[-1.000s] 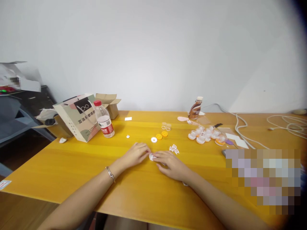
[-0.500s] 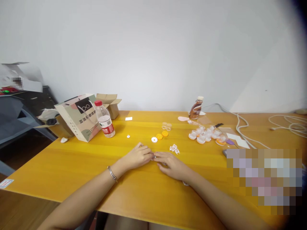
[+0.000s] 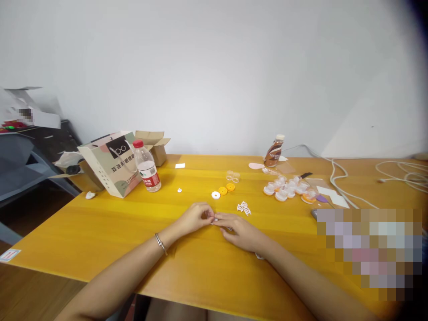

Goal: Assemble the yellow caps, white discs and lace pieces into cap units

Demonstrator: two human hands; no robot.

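My left hand [image 3: 199, 216] is closed in a pinch, thumb and forefinger meeting at a small white piece [image 3: 216, 219]. My right hand [image 3: 237, 229] lies low over the table with its fingers stretched out, their tips touching the same piece. Fingers hide most of it, so its kind does not show. Another white part peeks out under my right palm. Just beyond my right hand lie several white openwork plastic pieces [image 3: 244, 208]. Farther off, a white ring-shaped disc [image 3: 216, 195] sits beside two yellow round parts [image 3: 226, 189] and clear cylindrical pieces [image 3: 233, 176].
A water bottle [image 3: 147, 171], a paper bag [image 3: 113, 169] and a cardboard box [image 3: 157, 145] stand at the left. Clear-topped round assemblies [image 3: 284, 189] cluster at the right, near a brown drink bottle [image 3: 273, 154]. White cables [image 3: 337, 178] run along the right back.
My left hand has turned, opening a rounded gap between thumb and forefinger at the white piece. My right hand keeps nearly the same place.
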